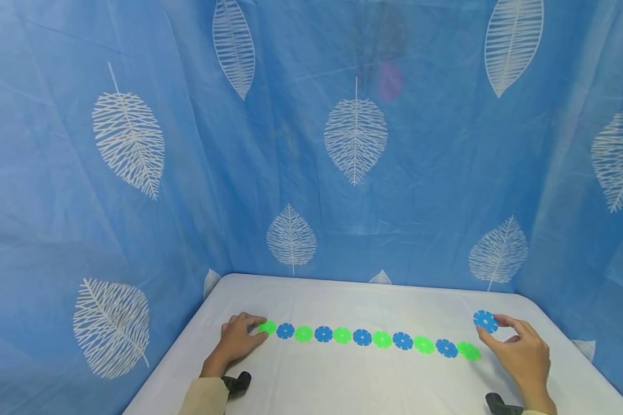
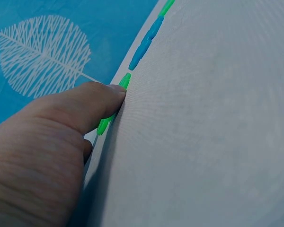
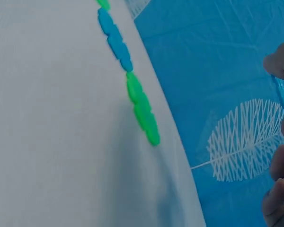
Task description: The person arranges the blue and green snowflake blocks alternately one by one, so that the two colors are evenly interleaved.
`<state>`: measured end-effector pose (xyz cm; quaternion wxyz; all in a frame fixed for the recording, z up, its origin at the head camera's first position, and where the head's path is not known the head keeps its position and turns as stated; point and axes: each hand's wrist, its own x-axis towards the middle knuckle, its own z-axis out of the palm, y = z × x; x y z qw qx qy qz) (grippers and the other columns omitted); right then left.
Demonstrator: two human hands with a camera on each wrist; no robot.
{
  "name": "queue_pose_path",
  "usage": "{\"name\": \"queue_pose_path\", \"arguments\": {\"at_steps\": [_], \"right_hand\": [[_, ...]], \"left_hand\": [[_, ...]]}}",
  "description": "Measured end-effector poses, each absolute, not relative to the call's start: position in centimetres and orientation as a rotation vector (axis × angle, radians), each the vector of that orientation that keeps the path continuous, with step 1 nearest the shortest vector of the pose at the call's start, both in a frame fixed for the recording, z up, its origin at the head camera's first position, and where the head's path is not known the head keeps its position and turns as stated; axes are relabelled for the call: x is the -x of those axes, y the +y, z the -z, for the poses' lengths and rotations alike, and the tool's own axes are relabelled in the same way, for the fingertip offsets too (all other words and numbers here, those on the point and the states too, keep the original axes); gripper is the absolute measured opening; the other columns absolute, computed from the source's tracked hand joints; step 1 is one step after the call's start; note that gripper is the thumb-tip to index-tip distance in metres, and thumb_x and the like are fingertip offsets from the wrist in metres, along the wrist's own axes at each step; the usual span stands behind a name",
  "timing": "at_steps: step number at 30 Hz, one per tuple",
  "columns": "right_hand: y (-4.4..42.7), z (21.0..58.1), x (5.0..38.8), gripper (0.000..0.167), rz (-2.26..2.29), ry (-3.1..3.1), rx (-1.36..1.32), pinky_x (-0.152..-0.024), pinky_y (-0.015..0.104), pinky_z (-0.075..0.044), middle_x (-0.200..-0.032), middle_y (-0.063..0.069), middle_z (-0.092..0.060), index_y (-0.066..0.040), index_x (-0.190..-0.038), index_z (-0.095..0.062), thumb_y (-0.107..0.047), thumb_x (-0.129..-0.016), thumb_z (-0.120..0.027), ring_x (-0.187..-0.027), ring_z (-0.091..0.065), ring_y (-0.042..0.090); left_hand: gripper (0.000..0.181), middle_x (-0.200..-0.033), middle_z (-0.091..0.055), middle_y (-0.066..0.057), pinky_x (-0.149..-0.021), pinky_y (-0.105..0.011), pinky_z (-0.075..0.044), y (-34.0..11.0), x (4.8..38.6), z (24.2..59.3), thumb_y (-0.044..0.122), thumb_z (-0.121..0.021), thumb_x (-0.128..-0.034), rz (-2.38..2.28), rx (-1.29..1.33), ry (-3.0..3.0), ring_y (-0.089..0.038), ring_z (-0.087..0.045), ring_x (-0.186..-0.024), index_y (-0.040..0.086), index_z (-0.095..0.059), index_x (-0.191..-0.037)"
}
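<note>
Flat notched plastic discs like snowflake building pieces, green and blue in turn, lie in a long row across the white table. My left hand (image 1: 237, 339) pinches the green disc (image 1: 268, 328) at the row's left end between thumb and index finger. In the left wrist view the thumb lies on the edge of that disc. Raised above the table past the row's right end, my right hand (image 1: 525, 353) pinches a blue disc (image 1: 485, 321) between thumb and fingertips. Below and left of it lies the last green disc (image 1: 469, 350), apart from the held one.
The table (image 1: 363, 383) has a white cover, and its back edge runs close behind the row. Blue curtains (image 1: 301, 144) with white leaf prints hang at the back and both sides. Dark wrist straps (image 1: 237, 384) sit on both wrists.
</note>
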<state>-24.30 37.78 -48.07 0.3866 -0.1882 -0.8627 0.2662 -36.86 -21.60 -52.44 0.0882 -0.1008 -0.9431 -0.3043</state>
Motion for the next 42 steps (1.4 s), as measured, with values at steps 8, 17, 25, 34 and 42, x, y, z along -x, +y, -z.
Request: {"name": "queue_pose_path", "arguments": {"at_steps": [8,17,25,34,42], "right_hand": [[39.5,49.3,24.1,0.063,-0.711,-2.399,0.626,-0.061,0.035,-0.037,-0.117,0.026,-0.066,-0.002,-0.121,-0.066,-0.040,-0.075,-0.086,-0.066,-0.055,0.022],[41.1,49.7,24.0,0.071,-0.728,-2.575,0.609,-0.080,0.062,-0.043,-0.122,0.029,-0.064,-0.001,-0.124,-0.063,-0.047,-0.074,-0.084,-0.109,-0.056,0.051],[41.8,50.4,23.8,0.089,-0.835,-2.723,0.732,-0.078,0.059,-0.042,-0.119,0.025,-0.067,-0.001,-0.127,-0.062,-0.065,-0.068,-0.081,-0.109,-0.056,0.049],[42.0,50.9,24.0,0.096,-0.779,-2.818,0.722,-0.079,0.059,-0.044,-0.127,0.031,-0.061,0.000,-0.127,-0.062,-0.070,-0.064,-0.081,-0.110,-0.054,0.053],[42.1,50.9,24.0,0.097,-0.763,-2.887,0.716,-0.077,0.058,-0.044,-0.125,0.033,-0.060,0.001,-0.130,-0.060,-0.073,-0.069,-0.076,-0.106,-0.056,0.053]], "left_hand": [[0.038,-0.108,-0.065,0.005,-0.088,-0.044,-0.030,-21.6,36.6,52.3,0.039,-0.079,-0.0830,0.890,0.309,-2.798,-0.020,-0.053,-0.107,0.028,-0.073,-0.118],[0.037,-0.108,-0.065,0.004,-0.089,-0.045,-0.030,-21.5,36.6,52.1,0.039,-0.078,-0.0833,0.893,0.311,-2.789,-0.021,-0.052,-0.107,0.027,-0.073,-0.118],[0.036,-0.109,-0.065,0.006,-0.090,-0.045,-0.031,-21.5,36.8,52.5,0.038,-0.078,-0.0836,0.897,0.296,-2.800,-0.019,-0.052,-0.109,0.029,-0.073,-0.118],[0.036,-0.109,-0.065,0.006,-0.091,-0.044,-0.030,-21.6,36.9,52.7,0.039,-0.078,-0.0834,0.894,0.297,-2.803,-0.019,-0.052,-0.109,0.029,-0.073,-0.118],[0.037,-0.109,-0.065,0.005,-0.090,-0.045,-0.031,-21.5,36.9,52.6,0.038,-0.079,-0.0828,0.897,0.288,-2.801,-0.019,-0.052,-0.108,0.029,-0.073,-0.118]]}}
